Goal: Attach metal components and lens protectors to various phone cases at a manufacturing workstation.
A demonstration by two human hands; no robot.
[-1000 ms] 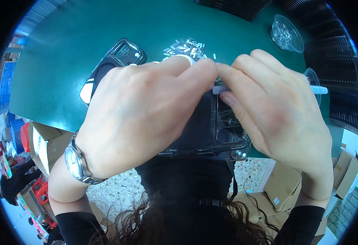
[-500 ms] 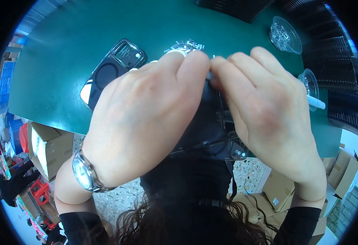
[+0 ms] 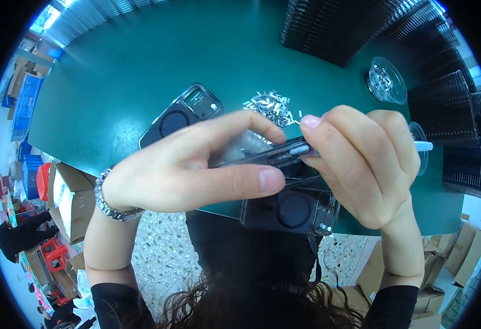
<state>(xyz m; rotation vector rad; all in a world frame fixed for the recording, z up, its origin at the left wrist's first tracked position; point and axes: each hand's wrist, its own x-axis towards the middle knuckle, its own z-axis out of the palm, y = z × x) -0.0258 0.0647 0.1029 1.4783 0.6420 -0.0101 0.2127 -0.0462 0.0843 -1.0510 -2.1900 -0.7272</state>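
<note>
A dark phone case (image 3: 287,156), turned edge-on, is held over the near part of the table. My left hand (image 3: 174,164) grips it between thumb and fingers, and a bracelet watch circles that wrist. At the case's right end, my right hand (image 3: 369,159) has its fingers curled and pinched on the edge; whether a small piece is also between the fingertips, I cannot tell. Below lies another clear-and-black phone case (image 3: 292,211) with a dark ring. A similar case (image 3: 177,118) rests at the left. Beyond my hands is a pile of small silvery pieces (image 3: 273,107).
A clear bowl (image 3: 386,82) of small metallic pieces stands at the right, with a second bowl (image 3: 420,159) partly behind my right hand and a white stick across it. Tall stacks of black trays (image 3: 339,30) line the far right. Cardboard boxes (image 3: 76,203) stand beside the table.
My left hand has rolled so its thumb and fingers show along the case, which now appears edge-on. The hands' fingertips, bunched together before, have parted. The whole view has shifted slightly.
</note>
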